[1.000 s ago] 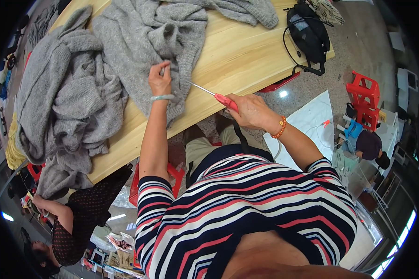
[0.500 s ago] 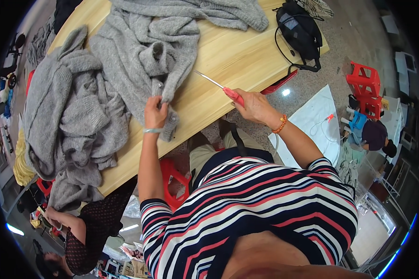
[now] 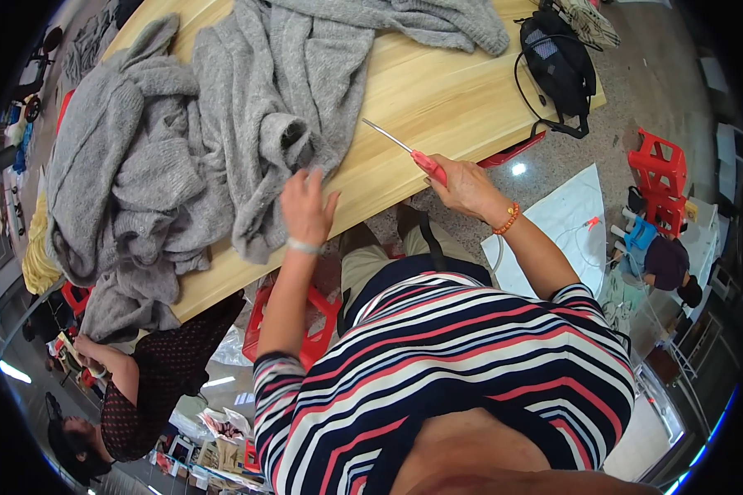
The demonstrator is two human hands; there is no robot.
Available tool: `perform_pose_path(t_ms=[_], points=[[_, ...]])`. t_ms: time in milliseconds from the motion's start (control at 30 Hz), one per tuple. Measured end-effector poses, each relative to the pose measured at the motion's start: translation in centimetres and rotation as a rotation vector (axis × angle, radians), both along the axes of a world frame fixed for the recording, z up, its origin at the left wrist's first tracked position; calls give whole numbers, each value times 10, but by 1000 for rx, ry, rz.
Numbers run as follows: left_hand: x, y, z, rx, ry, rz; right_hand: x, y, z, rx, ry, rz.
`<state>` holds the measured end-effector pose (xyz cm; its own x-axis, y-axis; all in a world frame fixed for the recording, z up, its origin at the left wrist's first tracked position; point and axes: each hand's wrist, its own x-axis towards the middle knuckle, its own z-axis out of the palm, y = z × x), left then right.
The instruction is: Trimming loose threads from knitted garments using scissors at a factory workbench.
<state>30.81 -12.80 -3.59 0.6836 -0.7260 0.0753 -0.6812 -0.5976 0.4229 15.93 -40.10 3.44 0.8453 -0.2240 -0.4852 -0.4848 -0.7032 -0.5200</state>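
A grey knitted garment point(image 3: 322, 66) lies rumpled on the wooden table point(image 3: 437, 91), with a rolled, open tube of knit near its front part. My left hand point(image 3: 307, 210) is over the table's near edge beside that tube, its fingers stretched out and nothing gripped. Whether the fingertips touch the knit I cannot tell. My right hand point(image 3: 468, 188) is closed round a red-handled tool point(image 3: 428, 165) with a thin metal shaft. The shaft points up and left over bare wood, apart from the garment. To the left lies a second grey knitted heap point(image 3: 132, 173).
A black bag point(image 3: 557, 62) with cords sits at the table's right end. Red stools point(image 3: 659, 165) and a white sheet point(image 3: 557, 223) are on the right. Another red stool point(image 3: 318, 326) stands below the table edge. At lower left a co-worker point(image 3: 173, 379) handles the grey heap's end.
My left hand has let go of the garment's near end and opened, moving slightly right. That end now lies on the table's edge. My right hand still holds the tool, and the view has shifted slightly.
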Motion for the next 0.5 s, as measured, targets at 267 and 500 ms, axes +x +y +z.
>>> perform_pose_path(t_ms=[267, 500], points=[[40, -46, -80, -403, 510, 306, -11, 8, 13, 20, -53, 33], [40, -29, -115, -741, 1195, 560, -12, 19, 23, 106, 64, 239]])
